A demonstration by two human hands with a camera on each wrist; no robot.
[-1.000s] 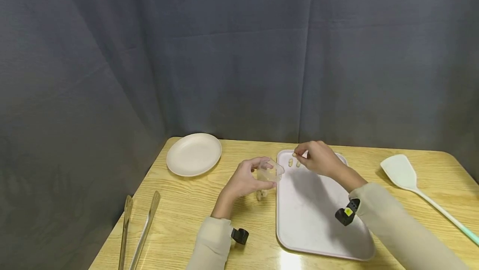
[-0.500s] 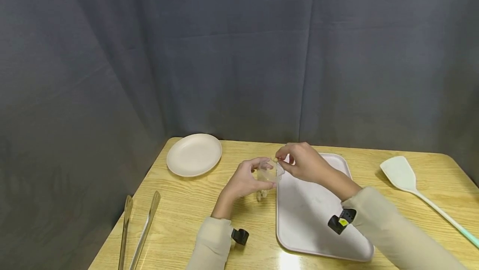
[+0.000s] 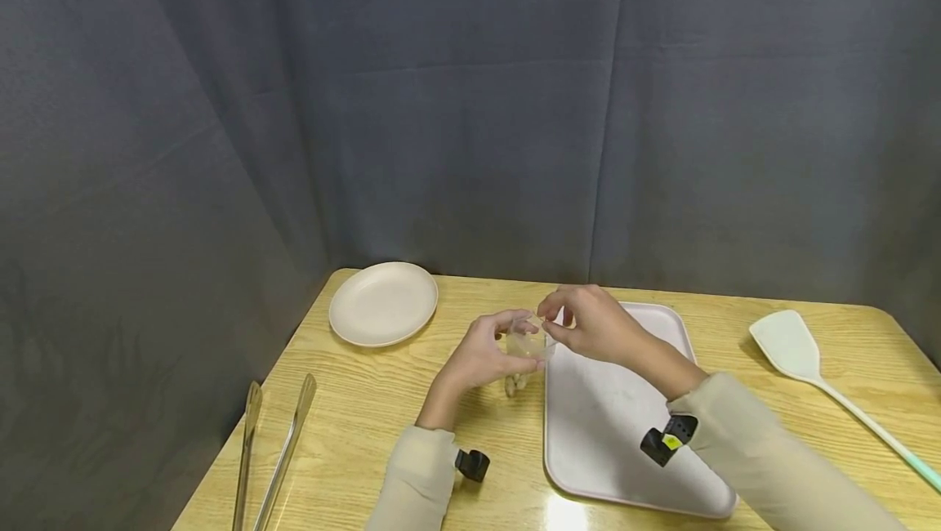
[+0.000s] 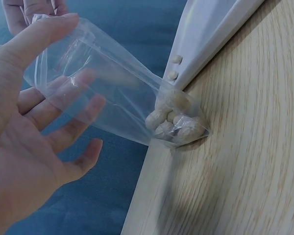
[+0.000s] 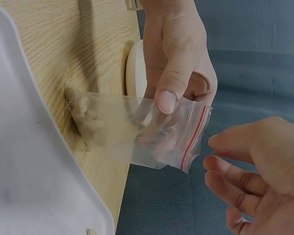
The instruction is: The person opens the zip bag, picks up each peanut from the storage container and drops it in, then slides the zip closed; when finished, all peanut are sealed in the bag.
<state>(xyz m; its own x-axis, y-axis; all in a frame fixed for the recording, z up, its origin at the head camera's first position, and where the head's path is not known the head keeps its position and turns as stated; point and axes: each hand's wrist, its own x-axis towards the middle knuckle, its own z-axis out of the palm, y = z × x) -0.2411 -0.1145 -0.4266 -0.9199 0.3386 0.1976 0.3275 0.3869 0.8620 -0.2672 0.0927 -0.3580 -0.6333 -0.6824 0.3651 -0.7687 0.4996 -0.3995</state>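
My left hand (image 3: pixel 476 358) pinches a clear zip bag (image 5: pixel 122 127) near its mouth, thumb on one side and fingers on the other. The bag hangs tilted, and several peanuts (image 4: pixel 179 125) gather in its bottom corner at the wooden table. My right hand (image 3: pixel 591 327) is at the bag's mouth beside the red zip strip (image 5: pixel 193 137). Its thumb and fingers stand slightly apart in the right wrist view, with nothing visible between them. Two peanuts (image 4: pixel 175 67) lie on the pale tray (image 3: pixel 610 425); in the head view the right hand hides them.
A round cream plate (image 3: pixel 384 304) sits at the table's back left. Metal tongs (image 3: pixel 287 445) lie along the left edge. To the right of the tray is a white spatula (image 3: pixel 788 343) with a green handle end. A dark curtain (image 3: pixel 456 106) stands behind the table.
My right hand has moved left from the tray's far end to the bag's mouth, carrying a peanut that no longer shows between its fingers. My left hand keeps holding the bag in place.
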